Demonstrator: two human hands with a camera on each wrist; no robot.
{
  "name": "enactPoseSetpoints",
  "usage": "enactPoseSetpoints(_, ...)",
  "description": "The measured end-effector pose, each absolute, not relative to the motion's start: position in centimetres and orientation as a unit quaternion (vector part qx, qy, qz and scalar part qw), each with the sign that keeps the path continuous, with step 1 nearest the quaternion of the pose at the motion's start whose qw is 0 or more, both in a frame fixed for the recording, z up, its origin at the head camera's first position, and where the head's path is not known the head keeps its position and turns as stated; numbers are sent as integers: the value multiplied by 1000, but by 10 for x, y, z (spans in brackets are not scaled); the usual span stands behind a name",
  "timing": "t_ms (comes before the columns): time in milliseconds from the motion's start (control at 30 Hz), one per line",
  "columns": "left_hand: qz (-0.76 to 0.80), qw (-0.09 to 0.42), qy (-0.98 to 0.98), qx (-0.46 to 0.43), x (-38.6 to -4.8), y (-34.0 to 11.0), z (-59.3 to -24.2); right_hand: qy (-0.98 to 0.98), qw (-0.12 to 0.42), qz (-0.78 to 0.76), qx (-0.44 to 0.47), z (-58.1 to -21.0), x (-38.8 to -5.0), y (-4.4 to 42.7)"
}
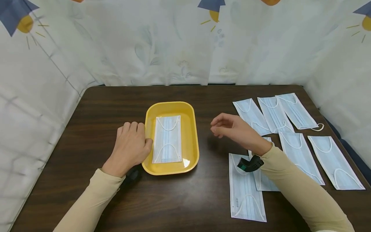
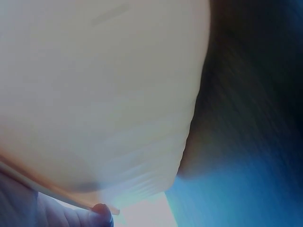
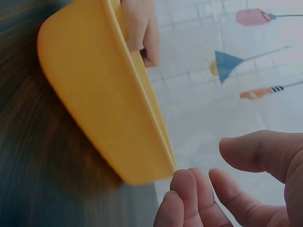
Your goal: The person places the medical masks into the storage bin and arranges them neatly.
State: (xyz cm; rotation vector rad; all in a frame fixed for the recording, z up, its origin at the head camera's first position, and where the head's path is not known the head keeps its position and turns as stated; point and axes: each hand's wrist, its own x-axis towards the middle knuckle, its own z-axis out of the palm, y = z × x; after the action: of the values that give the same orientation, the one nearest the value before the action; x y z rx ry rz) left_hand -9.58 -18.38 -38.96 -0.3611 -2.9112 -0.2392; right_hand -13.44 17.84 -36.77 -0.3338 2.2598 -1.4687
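Note:
A yellow plastic tray (image 1: 189,138) stands on the dark table, with one light-blue face mask (image 1: 167,140) lying flat inside it. My left hand (image 1: 128,145) grips the tray's left rim, the thumb over the edge. The left wrist view is filled by the tray's pale-looking side wall (image 2: 104,94), with fingertips (image 2: 100,213) at its rim. Nothing is in my right hand (image 1: 232,129), held above the table between the tray and the masks at right. Its thumb and fingers stand apart in the right wrist view, near the tray's wall (image 3: 90,90).
Several more face masks lie at right, some overlapping: a nearest one (image 1: 246,199), one partly hidden under my right wrist (image 1: 266,180), one at the right edge (image 1: 336,161) and others at the back (image 1: 250,114). A patterned white curtain (image 1: 174,48) hangs behind the table (image 1: 121,100).

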Motion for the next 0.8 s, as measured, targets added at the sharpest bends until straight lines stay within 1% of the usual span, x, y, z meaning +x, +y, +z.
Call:
enactPoseSetpoints(133,-79,88,-986,-120,-95,-183,-390,830,204,-509,-103,-368,-127,198)
enactPoseSetpoints(400,-84,100,-983,-128,-99,-182,-390,852,178,-489,-60,-368,-115,232)
enactPoseSetpoints(633,-83,107,-983,-123,-98,-182,-391,858,187,-473,-63,-369,-111,246)
enactPoseSetpoints(800,-82,120,-981,-125,-96,-183,-391,864,197,-456,-83,-374,-105,253)
